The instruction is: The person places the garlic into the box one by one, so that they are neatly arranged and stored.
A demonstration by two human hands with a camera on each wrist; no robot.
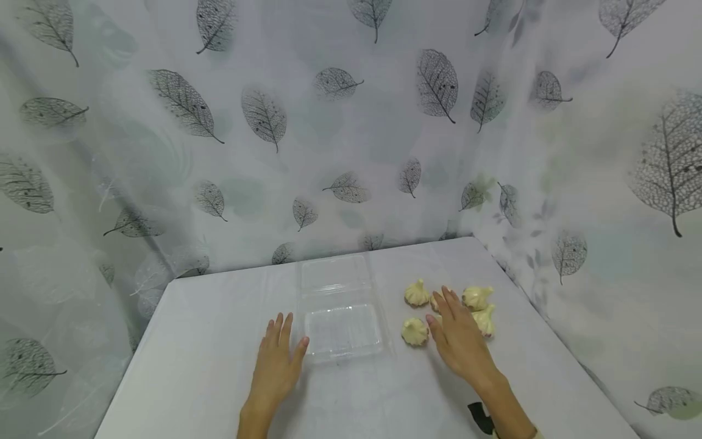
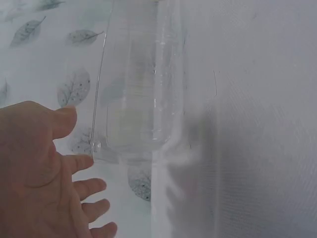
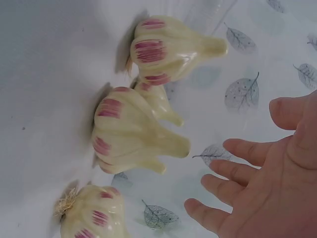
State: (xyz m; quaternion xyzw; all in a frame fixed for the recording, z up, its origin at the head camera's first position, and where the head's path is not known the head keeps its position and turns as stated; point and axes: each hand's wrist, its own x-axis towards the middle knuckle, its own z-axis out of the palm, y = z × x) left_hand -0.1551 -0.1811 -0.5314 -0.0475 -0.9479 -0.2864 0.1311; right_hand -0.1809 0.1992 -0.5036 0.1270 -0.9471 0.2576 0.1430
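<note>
A clear plastic box [image 1: 342, 332] lies with its lid [image 1: 333, 274] folded back, away from me. My left hand [image 1: 274, 372] is at the box's left side, fingers extended and thumb spread toward its edge; it holds nothing. In the left wrist view the fingertips [image 2: 86, 161] show near the box's corner. My right hand [image 1: 465, 347] hovers palm down among several garlic bulbs, partly hiding some of them. One bulb [image 1: 415, 331] sits by its thumb, another bulb [image 1: 417, 294] farther back. The right wrist view shows pink-streaked bulbs [image 3: 131, 131] apart from the loosely extended fingers.
Two bulbs [image 1: 477, 297] lie close together to the right of my right hand. The white-covered table [image 1: 203, 347] ends at a leaf-patterned curtain [image 1: 351, 122] behind and at both sides. A dark patch [image 1: 481, 419] lies beside my right forearm.
</note>
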